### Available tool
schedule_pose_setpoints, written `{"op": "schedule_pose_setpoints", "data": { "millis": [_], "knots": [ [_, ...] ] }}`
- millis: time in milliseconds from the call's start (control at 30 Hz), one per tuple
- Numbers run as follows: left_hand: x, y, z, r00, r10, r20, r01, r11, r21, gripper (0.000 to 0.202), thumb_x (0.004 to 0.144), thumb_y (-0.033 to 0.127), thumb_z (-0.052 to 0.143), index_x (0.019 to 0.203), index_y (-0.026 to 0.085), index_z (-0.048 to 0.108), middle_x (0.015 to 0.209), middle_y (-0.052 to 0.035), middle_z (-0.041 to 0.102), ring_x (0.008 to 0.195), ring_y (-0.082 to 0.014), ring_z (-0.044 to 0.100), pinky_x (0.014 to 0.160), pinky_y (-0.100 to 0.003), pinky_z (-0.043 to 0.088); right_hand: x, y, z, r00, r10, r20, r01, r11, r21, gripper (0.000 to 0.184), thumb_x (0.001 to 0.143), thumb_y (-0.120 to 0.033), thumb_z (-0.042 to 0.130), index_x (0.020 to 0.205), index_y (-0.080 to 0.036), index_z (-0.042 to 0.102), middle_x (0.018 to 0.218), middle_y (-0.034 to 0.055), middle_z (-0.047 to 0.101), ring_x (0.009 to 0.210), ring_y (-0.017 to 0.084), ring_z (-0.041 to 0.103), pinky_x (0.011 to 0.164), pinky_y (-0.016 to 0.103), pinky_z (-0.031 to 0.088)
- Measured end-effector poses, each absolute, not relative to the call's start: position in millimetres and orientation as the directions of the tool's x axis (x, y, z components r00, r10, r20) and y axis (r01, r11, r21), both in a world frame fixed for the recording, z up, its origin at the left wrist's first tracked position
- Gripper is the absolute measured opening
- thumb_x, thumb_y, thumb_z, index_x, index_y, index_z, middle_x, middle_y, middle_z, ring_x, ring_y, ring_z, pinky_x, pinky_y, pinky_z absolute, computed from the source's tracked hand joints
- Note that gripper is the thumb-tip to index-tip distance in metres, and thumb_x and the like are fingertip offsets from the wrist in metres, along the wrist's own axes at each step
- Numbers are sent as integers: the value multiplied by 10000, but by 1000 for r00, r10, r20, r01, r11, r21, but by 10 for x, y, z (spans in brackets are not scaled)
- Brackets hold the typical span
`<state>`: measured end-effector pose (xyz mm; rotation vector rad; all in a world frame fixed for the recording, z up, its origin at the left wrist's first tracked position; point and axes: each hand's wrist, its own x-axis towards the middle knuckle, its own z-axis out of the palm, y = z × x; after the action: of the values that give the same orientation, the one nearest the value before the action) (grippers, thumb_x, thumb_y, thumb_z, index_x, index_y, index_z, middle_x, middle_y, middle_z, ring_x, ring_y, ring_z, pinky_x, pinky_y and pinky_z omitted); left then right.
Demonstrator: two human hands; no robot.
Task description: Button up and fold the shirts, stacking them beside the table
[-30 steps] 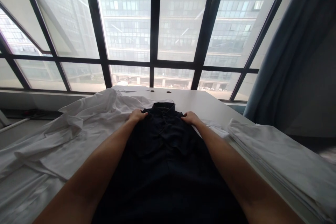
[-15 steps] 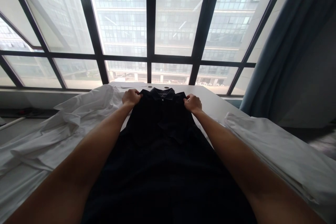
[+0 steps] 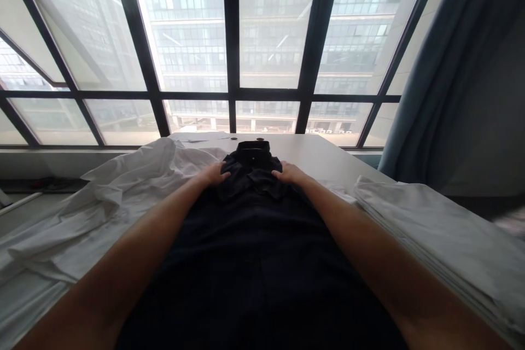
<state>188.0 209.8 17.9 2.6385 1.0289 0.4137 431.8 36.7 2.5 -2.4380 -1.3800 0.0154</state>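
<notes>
A dark collared shirt [image 3: 253, 178] lies in front of me near the far end of the white table, its collar [image 3: 253, 146] toward the window and its front bunched in folds. My left hand [image 3: 214, 173] is closed at the shirt's left shoulder side, thumb on top of the cloth. At the opposite side my right hand [image 3: 289, 173] grips the cloth likewise, thumb pointing inward. Some fingers of both hands are hidden by the fabric. Dark cloth fills the view below; where the shirt ends there is too dark to make out.
Crumpled white cloth [image 3: 151, 180] spreads over the left side of the table [image 3: 320, 156]. Folded white cloth [image 3: 435, 224] is stacked at the right. Black-framed windows stand behind, with a blue-grey curtain [image 3: 430, 87] on the right.
Both hands have come down and closer together with the shirt. Its shoulders, held up and spread before, now lie lower and folded, and the collar stands up.
</notes>
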Motion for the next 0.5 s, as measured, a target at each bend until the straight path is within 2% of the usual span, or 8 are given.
{"op": "schedule_pose_setpoints", "data": {
  "millis": [33, 100, 167, 367, 500],
  "knots": [
    [1790, 1988, 75, 739, 658, 145, 591, -736, 329, 628, 810, 378, 675, 1386, 206, 493, 1498, -116, 434, 1383, -287, 397, 1110, -351, 316, 4226, 270, -43, 483, 869, 111, 857, -443, -262, 628, 901, -474, 572, 1403, -117, 453, 1389, 179, 542, 1291, 307, 496, 1037, 337, 402],
    [1591, 1758, -96, 793, 601, 102, 571, -791, 220, 607, 880, 445, 556, 1442, 247, 437, 1573, -80, 298, 1455, -285, 255, 1162, -451, 216, 4038, 38, -157, 446, 894, 46, 881, -429, -200, 637, 919, -490, 535, 1438, -136, 426, 1512, 168, 405, 1388, 300, 380, 1106, 360, 332],
    [1381, 1535, -215, 812, 580, 71, 564, -810, 158, 615, 928, 498, 434, 1491, 262, 366, 1599, -62, 218, 1481, -273, 174, 1173, -507, 149, 3863, -227, -236, 451, 893, 15, 884, -444, -144, 625, 957, -504, 447, 1465, -144, 397, 1563, 169, 314, 1428, 300, 310, 1133, 411, 289],
    [744, 959, -312, 799, 601, -11, 595, -789, 149, 666, 949, 576, 309, 1539, 269, 270, 1612, -53, 148, 1490, -268, 123, 1172, -523, 118, 3434, -1049, -296, 484, 875, -7, 873, -483, -66, 589, 1012, -489, 258, 1513, -188, 335, 1591, 140, 259, 1464, 293, 225, 1163, 497, 185],
    [368, 565, -229, 801, 586, -119, 598, -794, 114, 703, 956, 603, 269, 1554, 235, 229, 1619, -66, 81, 1496, -286, 34, 1173, -532, 71, 3212, -1510, -277, 505, 863, -16, 862, -505, -47, 598, 1013, -466, 252, 1522, -160, 319, 1599, 151, 226, 1471, 299, 199, 1150, 503, 215]
  ]
}}
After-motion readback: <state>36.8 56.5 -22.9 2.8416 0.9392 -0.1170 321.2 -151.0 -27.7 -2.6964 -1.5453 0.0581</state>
